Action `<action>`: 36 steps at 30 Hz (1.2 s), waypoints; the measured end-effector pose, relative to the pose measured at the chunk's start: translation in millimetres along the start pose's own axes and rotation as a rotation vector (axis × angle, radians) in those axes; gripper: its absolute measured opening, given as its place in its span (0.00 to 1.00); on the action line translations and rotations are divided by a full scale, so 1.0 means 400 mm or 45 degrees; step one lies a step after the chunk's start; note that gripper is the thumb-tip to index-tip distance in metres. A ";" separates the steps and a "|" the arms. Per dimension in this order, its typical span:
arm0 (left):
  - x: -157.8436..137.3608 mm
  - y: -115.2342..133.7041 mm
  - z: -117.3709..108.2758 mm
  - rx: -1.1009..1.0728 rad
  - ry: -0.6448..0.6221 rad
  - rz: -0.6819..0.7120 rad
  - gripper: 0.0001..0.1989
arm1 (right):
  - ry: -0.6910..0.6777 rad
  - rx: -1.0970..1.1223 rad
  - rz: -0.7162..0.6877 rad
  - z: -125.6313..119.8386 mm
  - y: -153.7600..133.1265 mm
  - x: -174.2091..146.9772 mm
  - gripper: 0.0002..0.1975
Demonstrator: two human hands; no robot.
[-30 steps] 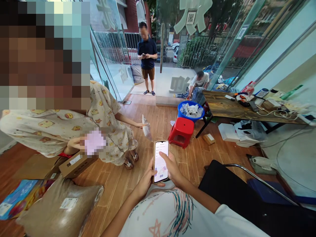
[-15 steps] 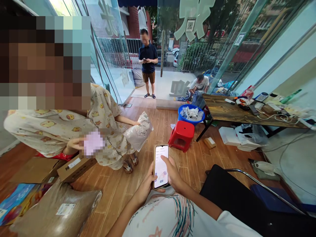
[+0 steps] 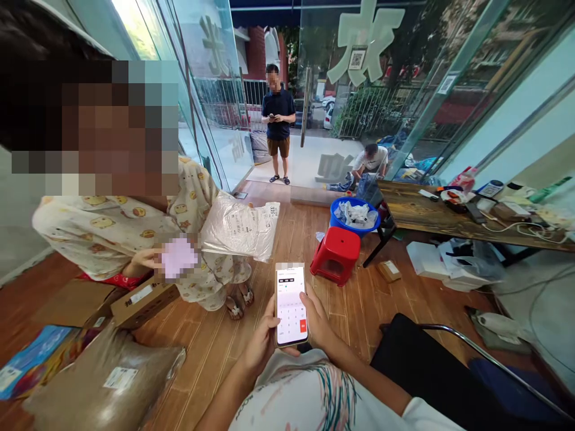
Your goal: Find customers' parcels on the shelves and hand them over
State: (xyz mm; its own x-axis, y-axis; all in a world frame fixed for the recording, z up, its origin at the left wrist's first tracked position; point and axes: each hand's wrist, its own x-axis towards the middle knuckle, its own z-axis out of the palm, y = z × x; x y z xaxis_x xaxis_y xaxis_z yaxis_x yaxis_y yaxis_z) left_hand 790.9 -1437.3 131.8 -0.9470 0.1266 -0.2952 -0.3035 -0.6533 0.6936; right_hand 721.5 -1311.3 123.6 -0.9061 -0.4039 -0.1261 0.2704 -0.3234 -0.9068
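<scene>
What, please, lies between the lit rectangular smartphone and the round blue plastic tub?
In the head view, a square red plastic stool stands between the smartphone and the tub.

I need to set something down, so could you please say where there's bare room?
Bare floor shows between the red stool and black chair, and between the left hand and brown bag. The wooden table's right end is crowded with small items, as is the lower left around the cartons.

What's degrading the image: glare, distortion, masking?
Head view: glare spot on the brown bag; phone screen bright, its small text unreadable; wide-angle stretch toward the edges; mosaic over the face of the near person and across the screen's top.
</scene>
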 end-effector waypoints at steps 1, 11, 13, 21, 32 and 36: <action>-0.002 0.005 0.004 -0.026 0.017 0.021 0.38 | -0.047 -0.014 0.002 0.000 -0.003 -0.003 0.16; -0.013 0.021 0.009 -0.021 0.171 0.158 0.35 | -0.196 -0.146 0.038 0.035 -0.029 -0.031 0.20; -0.015 0.020 0.004 -0.015 0.175 0.149 0.35 | -0.211 -0.155 0.025 0.036 -0.030 -0.031 0.20; -0.014 0.023 -0.007 -0.006 0.148 0.154 0.34 | -0.204 -0.137 0.024 0.037 -0.025 -0.026 0.19; -0.008 0.027 0.002 -0.022 0.144 0.131 0.33 | -0.167 -0.130 0.091 0.035 -0.024 -0.018 0.19; -0.010 0.030 0.013 -0.033 0.155 0.141 0.34 | -0.178 -0.089 0.116 0.033 -0.026 -0.020 0.19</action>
State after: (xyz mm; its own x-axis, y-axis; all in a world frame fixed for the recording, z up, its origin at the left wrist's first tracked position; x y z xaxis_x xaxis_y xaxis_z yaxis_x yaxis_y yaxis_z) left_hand 790.5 -1441.9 144.5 -0.9543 -0.0373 -0.2964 -0.1939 -0.6776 0.7094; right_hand 730.1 -1315.8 139.5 -0.8234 -0.5456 -0.1563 0.3216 -0.2217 -0.9205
